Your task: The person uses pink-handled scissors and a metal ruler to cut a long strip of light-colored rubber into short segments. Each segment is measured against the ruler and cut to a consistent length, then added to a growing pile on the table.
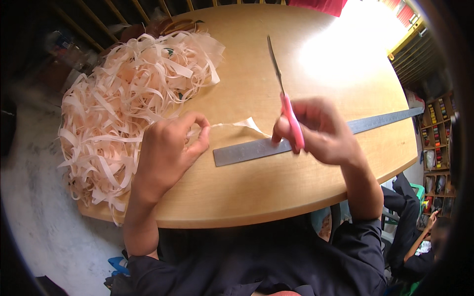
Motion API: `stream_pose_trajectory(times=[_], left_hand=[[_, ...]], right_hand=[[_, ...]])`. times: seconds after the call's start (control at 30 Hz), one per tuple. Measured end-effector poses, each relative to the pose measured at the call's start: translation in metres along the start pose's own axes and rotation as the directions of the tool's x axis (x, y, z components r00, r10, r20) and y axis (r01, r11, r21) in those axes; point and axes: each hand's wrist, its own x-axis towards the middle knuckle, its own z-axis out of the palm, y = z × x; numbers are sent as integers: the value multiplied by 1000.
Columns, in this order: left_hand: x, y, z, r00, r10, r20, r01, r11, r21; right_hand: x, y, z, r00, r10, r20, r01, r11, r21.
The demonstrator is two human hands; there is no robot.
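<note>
A thin, pale peach strip (pixel 249 123) of what looks like fabric stretches across between my hands. Its left end is pinched between the thumb and forefinger of my left hand (pixel 168 153), beside the big pile of similar strips. My right hand (pixel 326 130) grips scissors (pixel 295 123) by their pink handles, with the blades pointing up and away from me and looking closed. The strip's right end runs to the fingertips of that hand, which is slightly blurred. Under the right hand lies a long metal ruler (pixel 247 153), slanting across the table.
A heaped tangle of pale strips (pixel 118 103) covers the left side of the wooden table (pixel 232 197). A brown looped object (pixel 178 25) sits behind it. Bright light falls at the far right. Shelves (pixel 437 133) with colourful items and another person (pixel 427 246) are at the right.
</note>
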Motion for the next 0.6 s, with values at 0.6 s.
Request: stream_pose_trajectory(times=[0.6], left_hand=[[5,2,8,857,444,-261,-402,894,200]], right_hand=[[-11,-9,35,801,346,488,-412,910,31]])
